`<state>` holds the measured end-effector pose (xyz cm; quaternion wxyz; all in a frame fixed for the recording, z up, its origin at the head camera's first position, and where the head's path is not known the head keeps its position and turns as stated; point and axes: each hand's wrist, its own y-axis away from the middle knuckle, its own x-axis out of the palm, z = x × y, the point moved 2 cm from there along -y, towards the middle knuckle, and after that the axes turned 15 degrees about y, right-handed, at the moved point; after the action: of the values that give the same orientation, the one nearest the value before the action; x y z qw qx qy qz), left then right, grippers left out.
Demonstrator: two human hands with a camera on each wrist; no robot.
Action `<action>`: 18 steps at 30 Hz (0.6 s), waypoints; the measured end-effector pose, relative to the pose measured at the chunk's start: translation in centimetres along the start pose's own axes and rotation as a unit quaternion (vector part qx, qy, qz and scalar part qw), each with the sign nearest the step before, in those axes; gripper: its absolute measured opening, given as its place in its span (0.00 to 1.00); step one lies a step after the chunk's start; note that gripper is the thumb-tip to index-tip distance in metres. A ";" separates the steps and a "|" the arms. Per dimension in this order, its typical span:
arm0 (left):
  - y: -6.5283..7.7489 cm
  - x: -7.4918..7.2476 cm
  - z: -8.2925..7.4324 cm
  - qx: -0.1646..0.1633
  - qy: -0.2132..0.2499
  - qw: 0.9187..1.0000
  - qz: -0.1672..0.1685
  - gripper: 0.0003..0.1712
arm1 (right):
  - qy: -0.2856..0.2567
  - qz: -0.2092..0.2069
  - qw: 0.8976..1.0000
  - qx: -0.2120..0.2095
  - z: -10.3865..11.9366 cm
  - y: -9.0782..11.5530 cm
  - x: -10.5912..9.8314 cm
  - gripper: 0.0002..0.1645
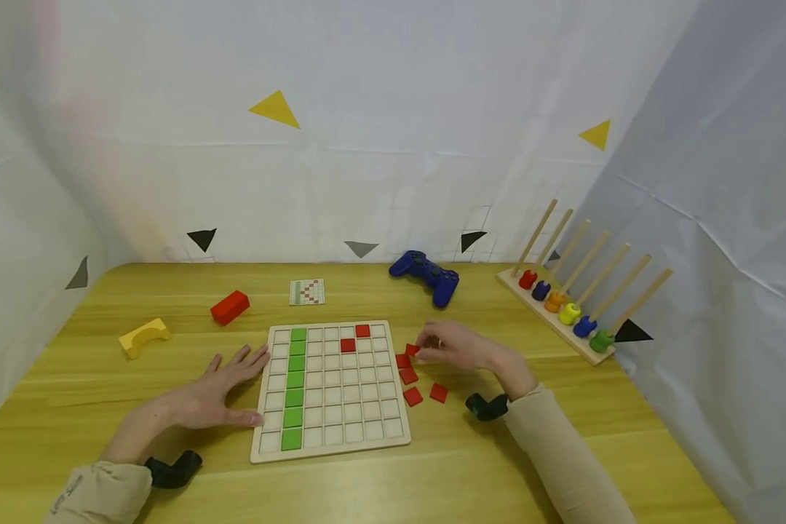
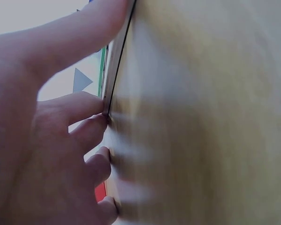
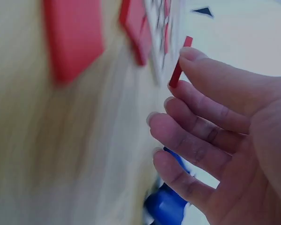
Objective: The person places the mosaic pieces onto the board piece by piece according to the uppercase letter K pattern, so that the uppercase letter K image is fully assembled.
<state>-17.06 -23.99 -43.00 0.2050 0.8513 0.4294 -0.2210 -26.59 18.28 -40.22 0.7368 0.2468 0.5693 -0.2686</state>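
A wooden grid board (image 1: 333,397) lies on the table, with a column of green tiles (image 1: 295,380) near its left side and two red tiles, one of them this red tile (image 1: 348,345), in its upper right cells. My left hand (image 1: 212,393) is spread flat, its thumb and fingertips right at the board's left edge. Beyond the board's right edge, my right hand (image 1: 461,346) pinches a red square tile (image 3: 176,75) between thumb and index finger; the right wrist view shows it edge-on. Several loose red tiles (image 1: 409,376) lie beside and below that hand.
A small pattern card (image 1: 307,292) lies behind the board. A red block (image 1: 230,308) and a yellow arch block (image 1: 144,337) are at left. Behind my right hand is a blue game controller (image 1: 426,276); a wooden peg rack (image 1: 550,313) with colored beads stands at far right.
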 end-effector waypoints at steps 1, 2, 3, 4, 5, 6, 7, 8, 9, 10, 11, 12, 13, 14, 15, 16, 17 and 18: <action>0.0 0.0 0.0 0.000 0.001 1.000 0.000 0.61 | -0.001 -0.001 1.000 -0.003 0.5 -0.1 -0.2 0.12; 0.0 0.0 0.0 0.000 0.002 1.000 0.000 0.61 | 0.000 -0.001 1.000 -0.006 1.0 -0.3 -0.5 0.13; 0.0 0.0 0.0 0.000 0.002 1.000 -0.001 0.61 | 0.003 -0.002 1.000 -0.009 1.5 -0.5 -0.7 0.13; 0.0 0.0 0.0 0.001 0.003 1.000 -0.001 0.61 | 0.008 -0.002 1.000 -0.010 2.0 -0.8 -0.8 0.13; 0.0 0.0 0.0 0.002 0.004 1.000 -0.001 0.61 | 0.011 -0.002 1.000 -0.014 2.5 -1.1 -1.0 0.13; 0.1 0.0 0.0 0.001 0.002 1.000 -0.002 0.61 | 0.017 -0.002 1.000 -0.020 3.0 -1.5 -1.1 0.13; 0.1 0.0 0.0 0.003 0.002 1.000 -0.003 0.61 | 0.025 -0.003 0.999 -0.028 3.5 -1.9 -1.2 0.13; 0.1 0.0 0.0 0.002 0.000 1.000 -0.004 0.62 | 0.031 -0.001 0.999 -0.032 4.0 -2.4 -1.3 0.13; 0.1 -0.1 0.0 0.001 -0.002 1.000 -0.006 0.62 | 0.036 0.001 0.999 -0.036 4.5 -2.8 -1.3 0.13; 0.1 -0.1 0.0 0.000 -0.003 1.000 -0.007 0.62 | 0.041 0.003 0.998 -0.041 5.0 -3.3 -1.4 0.14; 0.1 -0.1 0.0 -0.001 -0.005 1.000 -0.009 0.62 | 0.046 0.006 0.998 -0.044 5.4 -3.8 -1.4 0.14; 0.1 -0.1 0.0 -0.003 -0.006 1.000 -0.010 0.62 | 0.051 0.010 0.998 -0.045 5.9 -4.2 -1.5 0.14; 0.1 -0.2 0.0 -0.004 -0.005 1.000 -0.009 0.62 | 0.054 0.016 0.997 -0.044 6.4 -4.7 -1.5 0.14; 0.1 -0.1 0.1 -0.007 -0.006 1.000 -0.009 0.62 | 0.057 0.023 0.997 -0.041 6.8 -5.1 -1.4 0.15; 0.0 -0.1 0.1 -0.009 -0.005 1.000 -0.007 0.62 | 0.059 0.029 0.997 -0.040 7.3 -5.6 -1.4 0.14; 0.0 -0.1 0.1 -0.006 -0.001 1.000 -0.005 0.62 | 0.063 0.036 0.997 -0.036 7.6 -6.1 -1.2 0.14; 0.0 0.0 0.0 -0.008 -0.001 1.000 -0.004 0.62 | 0.065 0.044 0.996 -0.031 8.0 -6.5 -1.1 0.15; 0.0 0.1 0.0 -0.008 0.000 1.000 -0.002 0.62 | 0.064 0.052 0.996 -0.026 8.4 -6.9 -1.0 0.15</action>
<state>-17.03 -23.99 -43.06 0.2118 0.8486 0.4330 -0.2181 -25.60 7.70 -37.74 0.7181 0.2733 0.6085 -0.1985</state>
